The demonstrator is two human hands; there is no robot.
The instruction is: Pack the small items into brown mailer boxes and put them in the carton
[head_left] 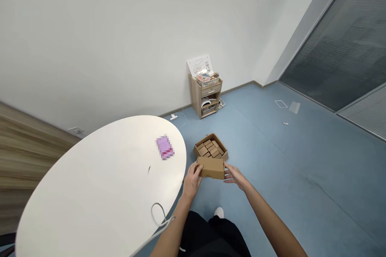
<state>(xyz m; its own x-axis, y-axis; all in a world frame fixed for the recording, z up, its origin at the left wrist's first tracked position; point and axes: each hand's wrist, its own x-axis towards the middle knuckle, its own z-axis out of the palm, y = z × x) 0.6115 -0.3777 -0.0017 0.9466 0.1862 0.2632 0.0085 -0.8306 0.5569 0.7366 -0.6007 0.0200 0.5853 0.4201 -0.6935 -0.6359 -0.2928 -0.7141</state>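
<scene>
- Bright, even light is spread across the wall [120, 40].
- A pale sheen is cast on the table [120, 192].
- Soft shadows are thrown on the floor [271, 168].
- The purple patch [165, 147] is coarsely pixelated.
- Edges are stretched by wide-angle distortion.

Brown cardboard box [212, 168], oblong and plain, held in mid-air, its long side running roughly left to right, top face and near side in view; it appears shut, though its far edge is unclear from here.
</scene>
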